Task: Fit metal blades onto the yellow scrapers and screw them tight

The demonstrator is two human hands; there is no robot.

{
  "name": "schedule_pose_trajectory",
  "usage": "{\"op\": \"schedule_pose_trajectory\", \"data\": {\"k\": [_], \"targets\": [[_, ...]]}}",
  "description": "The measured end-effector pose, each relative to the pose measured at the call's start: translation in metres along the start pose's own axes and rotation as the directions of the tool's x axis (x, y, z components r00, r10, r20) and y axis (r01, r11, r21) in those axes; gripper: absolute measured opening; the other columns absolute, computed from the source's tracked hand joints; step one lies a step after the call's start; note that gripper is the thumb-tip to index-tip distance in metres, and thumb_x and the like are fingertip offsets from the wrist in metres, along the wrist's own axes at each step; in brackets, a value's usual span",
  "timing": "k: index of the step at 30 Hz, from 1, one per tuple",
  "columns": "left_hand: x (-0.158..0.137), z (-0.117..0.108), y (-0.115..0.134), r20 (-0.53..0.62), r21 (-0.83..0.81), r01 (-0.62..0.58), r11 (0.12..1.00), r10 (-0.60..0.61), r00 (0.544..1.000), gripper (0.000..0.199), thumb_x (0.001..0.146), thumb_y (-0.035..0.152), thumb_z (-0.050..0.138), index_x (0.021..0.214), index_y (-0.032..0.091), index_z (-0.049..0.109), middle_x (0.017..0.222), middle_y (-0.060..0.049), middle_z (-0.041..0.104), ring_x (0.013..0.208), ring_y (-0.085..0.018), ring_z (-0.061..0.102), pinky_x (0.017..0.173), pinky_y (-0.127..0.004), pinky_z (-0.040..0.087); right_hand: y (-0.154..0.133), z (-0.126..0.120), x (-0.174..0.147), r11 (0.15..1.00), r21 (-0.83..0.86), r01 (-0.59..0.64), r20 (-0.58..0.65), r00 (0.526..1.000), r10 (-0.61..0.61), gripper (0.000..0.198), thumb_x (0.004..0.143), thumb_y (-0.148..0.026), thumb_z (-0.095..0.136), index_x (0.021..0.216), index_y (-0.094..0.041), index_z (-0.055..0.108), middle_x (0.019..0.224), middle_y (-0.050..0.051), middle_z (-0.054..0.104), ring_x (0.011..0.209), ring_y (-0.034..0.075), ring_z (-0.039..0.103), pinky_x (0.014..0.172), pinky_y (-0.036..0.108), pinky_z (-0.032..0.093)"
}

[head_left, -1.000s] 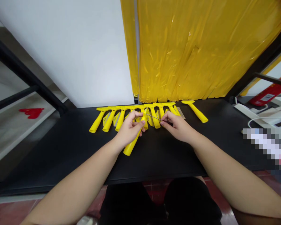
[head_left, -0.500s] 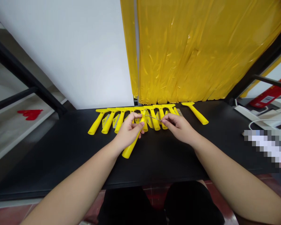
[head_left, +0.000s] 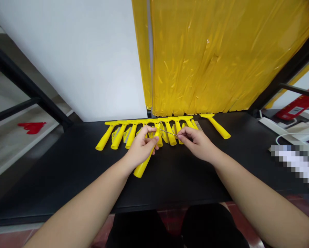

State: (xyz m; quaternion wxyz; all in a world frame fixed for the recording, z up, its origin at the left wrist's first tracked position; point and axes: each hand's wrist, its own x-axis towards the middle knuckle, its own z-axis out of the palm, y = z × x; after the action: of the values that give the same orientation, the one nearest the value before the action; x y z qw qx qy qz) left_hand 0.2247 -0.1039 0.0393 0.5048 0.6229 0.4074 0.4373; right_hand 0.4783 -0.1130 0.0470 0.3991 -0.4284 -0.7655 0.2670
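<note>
My left hand (head_left: 144,144) is closed around a yellow plastic scraper handle (head_left: 141,167), its wide hollow end tilted down towards me. Between the fingers and thumb of my right hand (head_left: 192,137) is a thin metal rod (head_left: 169,132). The rod's far tip meets the upper part of the held handle; my left fingers partly hide the contact. Behind both hands lies a row of several similar yellow handles (head_left: 118,136), their flat heads side by side. Small yellow and grey pieces (head_left: 164,135) show between them.
Apart from the row, one more yellow handle (head_left: 219,127) lies to the right on the black tabletop (head_left: 195,179). Yellow plastic sheeting (head_left: 211,62) and a white panel (head_left: 92,62) stand behind. At the right are white items with a cable (head_left: 286,135); a red piece (head_left: 33,127) lies on the left shelf.
The view has shifted very slightly. Both hands keep their holds, and the rod's tip still meets the handle, with the rod at a marginally different angle.
</note>
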Motion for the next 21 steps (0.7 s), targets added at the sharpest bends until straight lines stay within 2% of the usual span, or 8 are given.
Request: {"op": "schedule_pose_trajectory", "data": {"k": [6,11,14,17,21], "targets": [[-0.001,0.000,0.002,-0.021,0.059,-0.010,0.998,0.011,1.000,0.031,0.095,0.035,0.074,0.118,0.024,0.056,0.067,0.003,0.063,0.052,-0.013,0.061,0.051,-0.022,0.049,0.009,0.003,-0.002,0.997,0.072,-0.032,-0.024,0.999,0.034,0.012,0.103,-0.037,0.060,0.101,-0.025,0.060,0.087,0.002,0.063,0.080,0.020,0.061,0.075,0.036,0.053],[0.000,-0.001,0.002,-0.045,0.108,-0.072,0.992,0.077,0.996,0.026,0.095,0.034,0.073,0.113,0.024,0.057,0.078,0.000,0.063,0.058,-0.014,0.064,0.049,-0.023,0.051,0.013,0.008,-0.004,0.981,0.184,-0.066,0.004,0.998,0.066,0.021,0.093,-0.036,0.072,0.098,-0.026,0.054,0.088,0.001,0.063,0.076,0.019,0.062,0.072,0.036,0.054],[0.000,-0.002,0.002,-0.047,0.125,-0.085,0.989,0.091,0.995,0.025,0.095,0.034,0.072,0.112,0.023,0.057,0.086,-0.002,0.064,0.063,-0.014,0.065,0.049,-0.024,0.053,0.013,0.008,-0.004,0.983,0.164,-0.083,-0.017,0.996,0.087,0.017,0.094,-0.036,0.070,0.097,-0.025,0.057,0.087,0.002,0.065,0.080,0.021,0.065,0.074,0.037,0.053],[0.000,-0.003,0.002,-0.052,0.113,-0.079,0.990,0.085,0.995,0.026,0.094,0.033,0.072,0.115,0.024,0.058,0.091,-0.003,0.065,0.063,-0.013,0.065,0.049,-0.024,0.053,0.012,0.005,-0.002,0.986,0.119,-0.117,-0.005,0.993,0.118,0.017,0.098,-0.040,0.065,0.097,-0.024,0.062,0.084,0.002,0.064,0.075,0.020,0.061,0.069,0.035,0.050],[0.000,-0.002,0.002,-0.056,0.100,-0.092,0.991,0.098,0.994,0.027,0.093,0.032,0.074,0.113,0.023,0.060,0.091,-0.002,0.063,0.065,-0.014,0.065,0.048,-0.023,0.053,0.011,0.004,-0.001,0.980,0.060,-0.189,0.063,0.981,0.185,0.038,0.107,-0.050,0.047,0.086,-0.023,0.062,0.070,0.000,0.054,0.062,0.017,0.049,0.059,0.033,0.041]]}}
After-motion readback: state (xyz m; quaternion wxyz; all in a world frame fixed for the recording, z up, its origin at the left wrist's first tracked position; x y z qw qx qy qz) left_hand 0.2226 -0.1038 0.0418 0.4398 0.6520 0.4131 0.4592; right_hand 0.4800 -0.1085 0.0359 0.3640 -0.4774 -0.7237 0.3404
